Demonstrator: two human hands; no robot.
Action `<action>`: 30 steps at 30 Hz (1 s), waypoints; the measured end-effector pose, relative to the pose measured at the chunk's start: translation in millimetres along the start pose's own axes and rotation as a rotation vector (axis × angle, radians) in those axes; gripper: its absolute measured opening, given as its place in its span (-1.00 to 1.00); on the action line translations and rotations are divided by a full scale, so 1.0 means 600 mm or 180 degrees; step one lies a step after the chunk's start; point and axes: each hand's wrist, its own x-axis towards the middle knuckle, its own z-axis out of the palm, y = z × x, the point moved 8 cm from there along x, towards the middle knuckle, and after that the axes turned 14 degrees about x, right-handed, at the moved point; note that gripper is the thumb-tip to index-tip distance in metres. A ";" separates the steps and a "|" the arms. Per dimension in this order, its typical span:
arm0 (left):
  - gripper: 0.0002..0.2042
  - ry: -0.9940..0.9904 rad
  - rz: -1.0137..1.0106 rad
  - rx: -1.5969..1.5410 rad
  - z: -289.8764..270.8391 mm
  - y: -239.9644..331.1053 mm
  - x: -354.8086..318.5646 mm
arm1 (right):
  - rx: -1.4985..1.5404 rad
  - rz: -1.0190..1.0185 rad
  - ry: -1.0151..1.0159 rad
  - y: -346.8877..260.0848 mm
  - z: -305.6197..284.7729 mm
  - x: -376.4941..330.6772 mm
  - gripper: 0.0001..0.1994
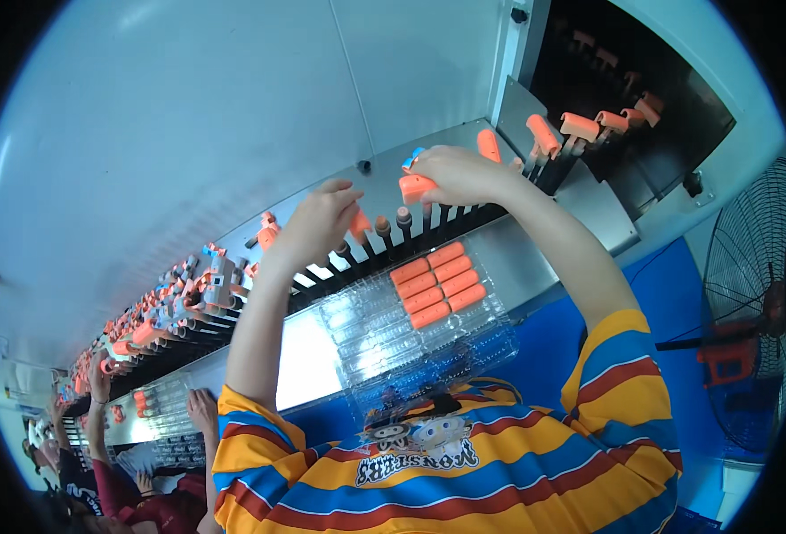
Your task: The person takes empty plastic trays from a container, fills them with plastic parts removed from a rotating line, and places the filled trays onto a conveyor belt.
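My left hand (320, 224) is over the row of upright posts, its fingers curled round an orange plastic piece (360, 224). Part of that piece is hidden behind the fingers. Farther right, my right hand (464, 173) grips an orange curved plastic shell (417, 188) just above a post; something blue (413, 160) shows at its fingertips. Between the hands stand bare posts with rounded tips (403, 217). Below them, a clear plastic tray (375, 343) holds several orange shells (439, 283) in two columns.
Orange pieces on holders (580, 126) lead into a dark opening (677, 98) at the right. Many orange and grey parts (144, 334) crowd the line at left, where other people's hands (202, 411) are. A black fan (749, 303) stands at far right.
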 end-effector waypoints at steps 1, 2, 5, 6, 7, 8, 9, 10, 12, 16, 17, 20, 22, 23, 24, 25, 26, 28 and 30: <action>-0.68 -0.0356 -0.0107 -0.0228 -0.001 -0.006 -0.002 | -0.0055 -0.0205 0.0023 -0.005 0.001 0.000 -0.70; -0.67 -0.0698 -0.0226 -0.0466 -0.013 0.000 -0.001 | -0.0028 -0.0225 0.0008 -0.007 -0.004 0.000 -0.70; -0.63 -0.1002 -0.0055 -0.0232 -0.033 -0.003 0.022 | -0.0077 -0.0221 -0.0309 -0.005 -0.010 0.004 -0.70; -0.61 -0.1284 0.0084 -0.0064 -0.029 0.009 0.028 | 0.0109 -0.0372 -0.0300 0.002 -0.012 0.004 -0.74; -0.62 -0.1421 -0.0170 0.0208 -0.031 0.008 0.033 | 0.0295 -0.0522 -0.0292 0.006 -0.017 0.004 -0.79; -0.62 -0.1440 -0.0214 0.0217 -0.028 0.016 0.038 | 0.0317 -0.0561 -0.0310 0.011 -0.019 0.006 -0.79; -0.65 -0.1534 -0.0475 0.0441 -0.022 0.010 0.040 | 0.0394 -0.0511 -0.0468 0.017 -0.016 0.008 -0.76; -0.67 -0.1628 -0.0736 0.0663 -0.015 0.003 0.041 | 0.0468 -0.0460 -0.0629 0.022 -0.011 0.008 -0.73; -0.72 -0.1497 -0.0595 0.0402 -0.014 0.012 0.044 | 0.0337 -0.0644 -0.0587 0.009 -0.019 0.004 -0.74; -0.82 -0.0835 -0.1195 0.0360 -0.027 0.047 0.043 | -0.0735 -0.1300 -0.0120 -0.010 -0.028 -0.023 -0.77; -0.84 -0.0367 -0.0847 0.0947 -0.034 0.068 0.043 | -0.0717 -0.1318 -0.0169 -0.007 -0.026 -0.032 -0.77; -0.83 0.0269 -0.1192 0.1035 -0.042 0.087 0.023 | -0.0628 -0.2104 0.0998 -0.019 -0.072 -0.101 -0.71; -0.74 0.0965 -0.1126 0.1435 -0.050 0.149 0.021 | -0.0109 -0.2193 0.1262 0.009 -0.093 -0.176 -0.62; -0.72 0.1220 -0.1112 0.1422 -0.043 0.193 0.025 | -0.0076 -0.1854 0.1007 0.047 -0.082 -0.208 -0.61; -0.66 0.0819 -0.1214 0.0996 0.019 0.220 0.027 | -0.0038 -0.1566 0.0742 0.089 -0.068 -0.234 -0.60; -0.63 0.0916 -0.0846 0.0385 0.073 0.265 0.027 | 0.0014 -0.1244 0.0612 0.123 -0.062 -0.262 -0.59; -0.62 0.0540 -0.0660 -0.0009 0.141 0.314 0.039 | -0.0003 -0.0952 0.0652 0.178 -0.045 -0.294 -0.61; -0.64 0.0357 -0.0336 -0.0409 0.238 0.405 0.086 | -0.0027 -0.0473 0.0598 0.279 -0.005 -0.365 -0.63; -0.69 0.0563 -0.0124 -0.0444 0.298 0.466 0.124 | -0.0041 -0.0325 0.0493 0.332 0.025 -0.409 -0.62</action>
